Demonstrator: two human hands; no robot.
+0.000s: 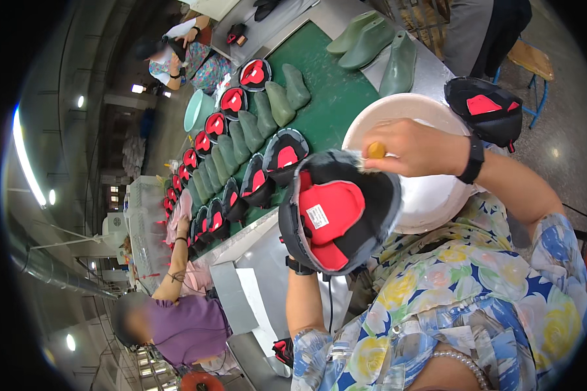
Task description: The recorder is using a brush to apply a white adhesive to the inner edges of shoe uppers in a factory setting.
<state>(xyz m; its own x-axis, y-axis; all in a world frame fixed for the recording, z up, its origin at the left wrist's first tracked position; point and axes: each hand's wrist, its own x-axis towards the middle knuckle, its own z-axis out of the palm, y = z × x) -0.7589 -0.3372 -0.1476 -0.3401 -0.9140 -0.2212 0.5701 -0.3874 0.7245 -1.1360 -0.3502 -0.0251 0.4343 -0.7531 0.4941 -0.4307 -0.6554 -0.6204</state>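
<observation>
A black shoe upper with a red lining and a white label inside is raised in front of me. My left forearm reaches up to its underside and holds it there; the upper hides the fingers. My right hand is closed round a brush with a yellow handle. The pale bristles touch the upper's far edge, where the fuzzy margin looks whitish grey. Just behind, a large pale basin has white stuff inside; my right hand is over its rim.
Rows of black-and-red uppers and green shoe lasts stand on the green-topped table. More lasts lie at the back, and another upper lies right of the basin. A co-worker in purple reaches in at left; another person sits farther back.
</observation>
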